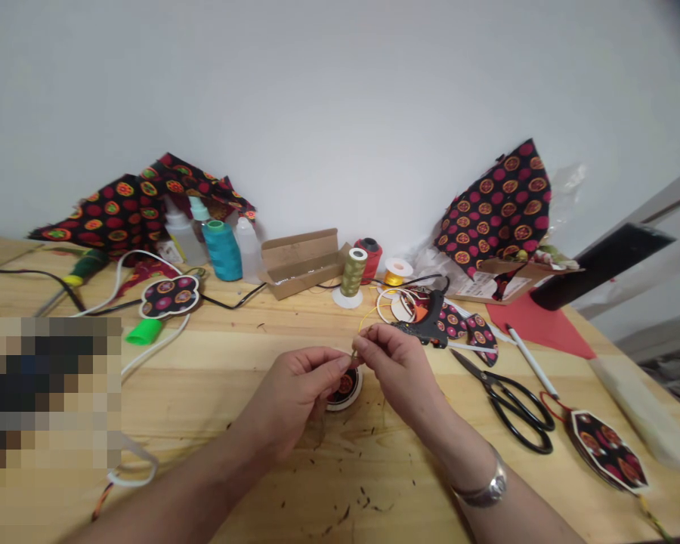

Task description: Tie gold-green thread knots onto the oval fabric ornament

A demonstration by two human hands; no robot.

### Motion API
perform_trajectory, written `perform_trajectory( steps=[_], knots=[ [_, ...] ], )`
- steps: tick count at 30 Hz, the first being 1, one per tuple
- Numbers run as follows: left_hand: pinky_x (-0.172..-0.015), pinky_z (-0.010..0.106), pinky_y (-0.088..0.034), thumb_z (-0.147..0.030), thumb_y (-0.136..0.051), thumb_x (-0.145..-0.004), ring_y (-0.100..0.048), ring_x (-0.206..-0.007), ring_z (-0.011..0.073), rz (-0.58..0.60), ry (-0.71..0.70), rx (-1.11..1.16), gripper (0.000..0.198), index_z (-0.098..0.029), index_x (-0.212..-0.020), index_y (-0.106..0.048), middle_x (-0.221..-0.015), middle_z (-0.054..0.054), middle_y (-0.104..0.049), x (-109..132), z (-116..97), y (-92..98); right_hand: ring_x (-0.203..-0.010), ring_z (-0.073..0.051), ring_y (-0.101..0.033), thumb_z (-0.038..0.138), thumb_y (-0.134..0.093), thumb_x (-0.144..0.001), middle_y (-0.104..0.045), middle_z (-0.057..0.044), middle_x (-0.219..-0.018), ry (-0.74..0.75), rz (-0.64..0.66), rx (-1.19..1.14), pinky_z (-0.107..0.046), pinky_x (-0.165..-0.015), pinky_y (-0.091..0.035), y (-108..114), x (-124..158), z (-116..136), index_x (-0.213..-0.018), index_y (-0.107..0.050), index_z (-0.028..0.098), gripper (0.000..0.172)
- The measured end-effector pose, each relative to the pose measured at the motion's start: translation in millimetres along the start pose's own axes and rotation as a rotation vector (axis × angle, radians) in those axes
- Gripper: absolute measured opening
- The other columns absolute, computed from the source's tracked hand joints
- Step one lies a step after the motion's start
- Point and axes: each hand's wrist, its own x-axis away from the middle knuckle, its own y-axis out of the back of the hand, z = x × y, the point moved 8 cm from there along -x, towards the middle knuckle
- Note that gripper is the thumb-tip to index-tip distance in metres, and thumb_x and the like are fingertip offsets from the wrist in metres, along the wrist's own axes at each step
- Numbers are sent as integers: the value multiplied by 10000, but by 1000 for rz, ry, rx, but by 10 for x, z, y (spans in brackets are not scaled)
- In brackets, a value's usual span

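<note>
My left hand (303, 389) and my right hand (400, 370) meet over the middle of the wooden table, fingertips pinched close together. Between them is a fine strand that looks like thread (354, 355); its exact path is hard to follow. Faint strands seem to hang below the fingers. Under my left fingertips lies a round patch (347, 385) of dark patterned fabric with a pale rim, partly covered by that hand. Just beyond my right hand rests a black glue gun (425, 329). A spool of olive thread (353, 273) stands behind both hands.
Black-handled scissors (521, 412), a white pen (533, 361) and an eight-sided fabric piece (607, 452) lie at right. Teal thread (224, 251), a cardboard box (303, 264) and red thread (369, 259) line the wall. A flower-shaped piece (170, 296) sits left, among cords.
</note>
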Motion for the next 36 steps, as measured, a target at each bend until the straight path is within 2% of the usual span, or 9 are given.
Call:
perform_trajectory(
  steps=[3,7,10,16,20,24,28,32,36],
  knots=[
    [-411,185,-199,-362,-656,-707,-320,-436,50,-1,-4,-31,209,-158,-667,-681,-503,-46,-484,-4,4,-3,-569,-109,-446,268,-536,-746,-517,20,-576,9,3,8,-232,-572,-373,0,0,2,-595,-518,163,185],
    [-557,214,-347,-346,-654,-712,-484,-596,112,32,-52,-29,195,-160,-655,-670,-609,-3,-586,-31,-10,-20,-577,-110,-434,264,-539,-740,-495,24,-578,18,12,16,-233,-573,-365,-8,1,4,-597,-515,162,177],
    [-616,241,-373,-331,-652,-715,-509,-638,134,41,-59,-34,174,-163,-677,-681,-619,0,-592,-45,-11,-24,-562,-104,-416,268,-538,-741,-476,30,-564,15,15,16,-228,-554,-356,-12,2,1,-586,-508,163,190],
    [-613,234,-377,-313,-656,-712,-519,-639,133,31,-68,-40,161,-161,-678,-699,-598,-5,-599,-31,-21,-17,-521,-85,-387,281,-553,-744,-456,39,-530,-21,22,-6,-210,-510,-333,-14,6,-9,-568,-531,154,218],
    [-580,206,-374,-298,-665,-708,-510,-602,106,0,-55,12,145,-167,-730,-723,-638,1,-651,-23,-9,9,-467,-66,-363,350,-546,-762,-509,22,-533,-100,47,-81,-203,-450,-300,-36,12,-63,-626,-612,133,265],
    [-559,199,-383,-295,-661,-709,-516,-587,102,-15,-71,61,150,-175,-765,-731,-641,-2,-668,-21,-28,25,-469,-64,-428,290,-672,-649,-570,22,-540,-166,101,-237,-199,-461,-337,-116,21,-124,-628,-647,135,159],
    [-528,189,-372,-287,-667,-693,-500,-554,92,-58,-81,19,134,-169,-720,-724,-616,-12,-658,-18,-49,57,-472,-69,-488,224,-732,-564,-612,20,-544,-211,60,-383,-199,-475,-378,-142,19,-187,-594,-653,144,117],
    [-487,184,-346,-305,-668,-679,-458,-499,80,-101,-71,-44,163,-150,-637,-694,-541,-26,-608,-12,-68,79,-444,-74,-495,222,-743,-549,-614,13,-507,-227,28,-449,-203,-457,-393,-154,24,-226,-544,-645,140,128],
    [-427,173,-272,-328,-649,-695,-358,-435,55,-129,-79,-107,215,-141,-589,-650,-450,-63,-489,-11,-88,95,-445,-73,-497,206,-732,-567,-604,19,-494,-196,8,-432,-195,-453,-395,-142,24,-236,-536,-633,144,120]
  ],
)
